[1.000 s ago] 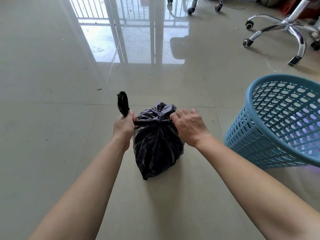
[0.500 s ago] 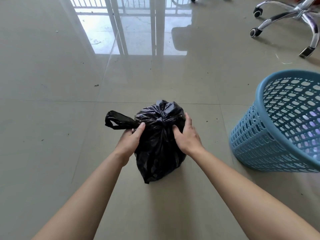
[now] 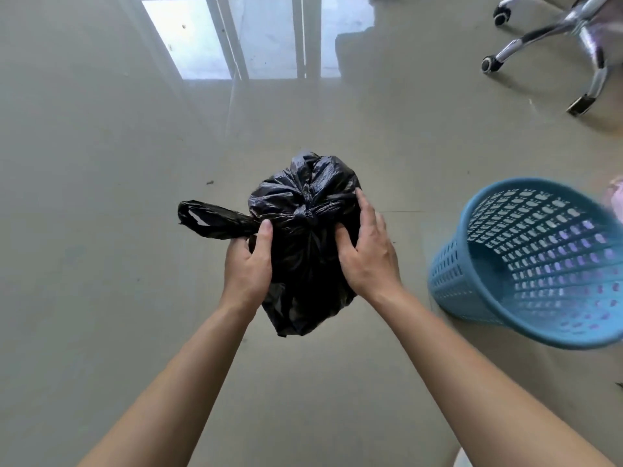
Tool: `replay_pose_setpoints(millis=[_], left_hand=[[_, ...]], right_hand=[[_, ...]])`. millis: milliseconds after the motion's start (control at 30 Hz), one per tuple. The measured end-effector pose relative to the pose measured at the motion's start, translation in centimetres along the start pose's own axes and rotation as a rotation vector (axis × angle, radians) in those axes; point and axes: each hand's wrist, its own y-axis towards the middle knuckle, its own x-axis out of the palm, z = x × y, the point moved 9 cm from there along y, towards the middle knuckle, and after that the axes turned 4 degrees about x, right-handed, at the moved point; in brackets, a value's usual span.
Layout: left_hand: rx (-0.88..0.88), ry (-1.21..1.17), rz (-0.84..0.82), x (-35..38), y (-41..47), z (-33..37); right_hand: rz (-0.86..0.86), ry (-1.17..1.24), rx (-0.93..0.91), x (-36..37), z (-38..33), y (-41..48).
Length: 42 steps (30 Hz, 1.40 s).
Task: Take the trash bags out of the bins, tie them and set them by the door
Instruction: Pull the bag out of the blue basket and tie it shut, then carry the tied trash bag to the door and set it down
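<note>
Bag (image 3: 305,261), knotted on top, is clasped by left grip (image 3: 247,267) and right grip (image 3: 367,261); bin (image 3: 462,291) at 3 o'clock.

Tied trash bag (image 3: 303,257), black, held between both hands above a pale tiled floor (image 3: 101,298). Left hand (image 3: 247,267) clasps its left side, thumb up the front, just under a loose tail (image 3: 212,221) sticking out leftward. Right hand (image 3: 369,256) wraps the right side, thumb dug in below the knot (image 3: 305,218). Blue perforated bin (image 3: 472,291) near on the right; chrome chair base (image 3: 569,35) farther off.
</note>
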Motion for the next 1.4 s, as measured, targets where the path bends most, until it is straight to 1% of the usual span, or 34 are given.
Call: replay_pose_setpoints(millis=[100,233,333,433,500,567,667,767,900,967,1100,1233,1333,1400], left_hand=[[0.011,-0.016,0.021,-2.2,-1.0,10.2],[0.082,-0.013,0.015,-5.7,-2.2,27.1],[0.152,0.002,0.035,-9.0,-3.4,41.8],[0.254,-0.02,0.042,-11.8,-5.9,57.9],[0.298,-0.038,0.066,-13.8,-8.2,67.3],[0.338,-0.044,0.082,-15.2,-10.7,75.1],[0.372,-0.095,0.064,-16.1,-13.9,82.5],[0.377,-0.144,0.006,-15.8,-16.0,85.8],[0.422,-0.184,-0.148,-12.4,-18.6,87.8],[0.442,-0.204,-0.268,-9.2,-19.8,88.4],[0.442,-0.258,-0.552,-0.1,-24.5,89.1],[0.422,-0.3,-0.854,9.7,-34.6,89.4],[0.386,-0.278,-1.107,15.9,-45.3,88.8],[0.373,-0.264,-1.253,18.5,-53.6,88.4]], right_hand=[[0.03,0.03,-0.03,-6.6,-8.5,-1.3],[0.058,0.067,-0.087,-16.7,-21.2,-3.2],[0.084,0.085,-0.159,-25.8,-32.8,-5.0],[0.151,0.104,-0.237,-36.4,-44.7,-7.5],[0.186,0.136,-0.287,-43.1,-51.8,-9.9],[0.206,0.165,-0.346,-49.0,-57.4,-12.5],[0.238,0.172,-0.412,-55.4,-62.3,-15.8],[0.277,0.184,-0.445,-59.5,-63.5,-18.8],[0.379,0.183,-0.431,-63.7,-61.5,-22.6],[0.472,0.193,-0.38,-66.2,-59.2,-24.6],[0.693,0.176,-0.202,-71.8,-52.1,-29.9],[0.896,0.117,0.0,-77.6,-44.1,-40.3],[1.077,0.068,0.179,-81.7,-38.7,-51.5],[1.204,0.058,0.251,-83.8,-36.3,-59.9]])
